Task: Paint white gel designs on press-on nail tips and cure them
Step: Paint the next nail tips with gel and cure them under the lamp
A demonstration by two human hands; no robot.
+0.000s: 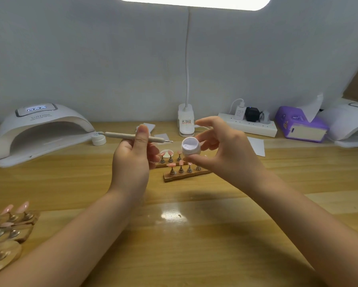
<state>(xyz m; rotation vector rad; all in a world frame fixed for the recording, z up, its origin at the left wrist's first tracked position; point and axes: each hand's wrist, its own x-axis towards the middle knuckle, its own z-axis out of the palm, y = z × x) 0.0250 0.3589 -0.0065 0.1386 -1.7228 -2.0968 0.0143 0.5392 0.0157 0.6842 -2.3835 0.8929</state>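
Two bare forearms reach in from the bottom edge, nearest the viewer, over a wooden surface (194, 245). The left hand (132, 156) is closed around a slim dotting tool (120, 136), thumb upright against its shaft; the tool lies level, its fine metal tip pointing right toward the other hand. The right hand (221, 150) pinches a small open gel pot (190, 149) between thumb and fingers, tilted so the pale gel inside faces the viewer. Tool tip and pot are near but apart.

This looks like the loading step: gel is about to be picked up on the tip. The next move probably calls for a steady, shallow dip into the pot, taking only a little gel, before carrying it down to a nail.

Just behind and below the hands, two wooden stands (184, 175) hold pink nail tips (171, 165) on small pegs. The hands cover part of both rows, and any white design on the tips is too small to make out. A white lid (99, 138) sits beside the curing lamp (41, 129) at far left, whose display is lit. More nail tips on holders at lower left are blurred and cut off. A desk lamp clamp (186, 121), power strip (248, 124) and purple tissue pack (298, 125) line the back.
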